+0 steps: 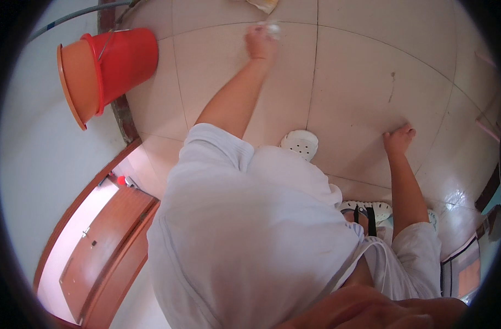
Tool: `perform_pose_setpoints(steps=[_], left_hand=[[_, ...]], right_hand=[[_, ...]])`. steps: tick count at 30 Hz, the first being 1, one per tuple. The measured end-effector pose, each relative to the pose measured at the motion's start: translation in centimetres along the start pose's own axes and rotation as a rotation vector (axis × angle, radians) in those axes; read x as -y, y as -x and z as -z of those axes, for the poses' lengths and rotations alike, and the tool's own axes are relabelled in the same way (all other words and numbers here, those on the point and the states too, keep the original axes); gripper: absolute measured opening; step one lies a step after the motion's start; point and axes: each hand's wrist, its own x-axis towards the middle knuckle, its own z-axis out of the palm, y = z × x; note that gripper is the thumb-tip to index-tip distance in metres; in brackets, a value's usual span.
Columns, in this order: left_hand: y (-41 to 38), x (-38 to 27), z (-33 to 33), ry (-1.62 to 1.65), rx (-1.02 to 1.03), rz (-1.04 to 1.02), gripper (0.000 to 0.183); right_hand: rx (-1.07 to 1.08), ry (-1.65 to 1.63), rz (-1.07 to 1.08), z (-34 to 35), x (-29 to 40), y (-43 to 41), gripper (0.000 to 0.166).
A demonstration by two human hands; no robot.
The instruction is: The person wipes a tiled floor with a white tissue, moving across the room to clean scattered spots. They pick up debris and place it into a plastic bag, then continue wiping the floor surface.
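Observation:
My left hand reaches far forward over the tiled floor, closed around a small white thing, blurred, perhaps a wad of cloth or tissue. Just beyond it, cut by the top edge, lies a yellowish-white item that cannot be made out fully. Low over the floor at the right, my right hand has its fingers partly curled. No object shows in it, but its palm is hidden. A white clog is seen between my arms, and another white clog with a dark strap is below the right hand.
A red bucket with an orange basin in its mouth stands by the left wall. A grey hose runs above it. At the lower left is a doorway with a brown wooden door. A dark smear marks the floor.

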Motion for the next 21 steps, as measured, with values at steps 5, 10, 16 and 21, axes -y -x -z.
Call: perform_pose_setpoints(steps=[5, 10, 16, 21], left_hand=[[7.3, -8.5, -1.2, 0.112, 0.329, -0.509, 0.037], [12.8, -10.9, -0.4, 0.394, 0.39, -0.607, 0.038], [4.8, 2.4, 3.1, 0.021, -0.203, 0.026, 0.03], [5.7, 0.7, 2.8, 0.01, -0.001, 0.15, 0.041]], right_hand=[[-0.058, -0.058, 0.001, 0.0, 0.6, 0.4, 0.079], [-0.039, 0.109, 0.118, -2.0, -1.5, -0.8, 0.082], [-0.048, -0.018, 0.079, -0.2, -0.1, 0.3, 0.08], [-0.095, -0.055, 0.045, -0.9, -0.2, 0.2, 0.079]])
